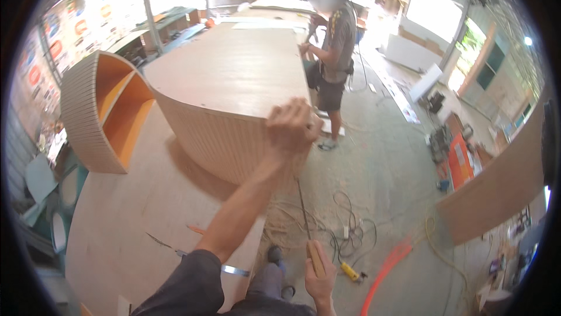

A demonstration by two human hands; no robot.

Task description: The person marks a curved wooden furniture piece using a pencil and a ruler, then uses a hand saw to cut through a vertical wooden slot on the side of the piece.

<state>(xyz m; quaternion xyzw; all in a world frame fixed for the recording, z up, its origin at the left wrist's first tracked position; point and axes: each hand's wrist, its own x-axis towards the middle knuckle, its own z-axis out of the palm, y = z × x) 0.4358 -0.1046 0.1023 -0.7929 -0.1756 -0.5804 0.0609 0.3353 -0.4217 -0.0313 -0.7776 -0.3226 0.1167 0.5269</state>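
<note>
A large curved wooden cabinet (pixel 228 70) with a smooth pale top and ribbed side lies before me on a wide wooden sheet (pixel 117 228). My left hand (pixel 292 126) rests at the cabinet's near right corner, its fingers curled over the edge. Whether something small sits under those fingers is hidden. Low on the right, my right hand (pixel 320 278) is closed around the wooden handle of a long thin dark file (pixel 304 213). The file points up and away, its tip close below the cabinet's corner.
A smaller ribbed cabinet (pixel 79 111) with orange inside stands left. A co-worker (pixel 339 41) stands beyond the large cabinet, hands at its right edge. Cables (pixel 345 228), a yellow power tool (pixel 350 272) and a red hose (pixel 383 275) lie on the floor. A curved panel (pixel 497 199) stands right.
</note>
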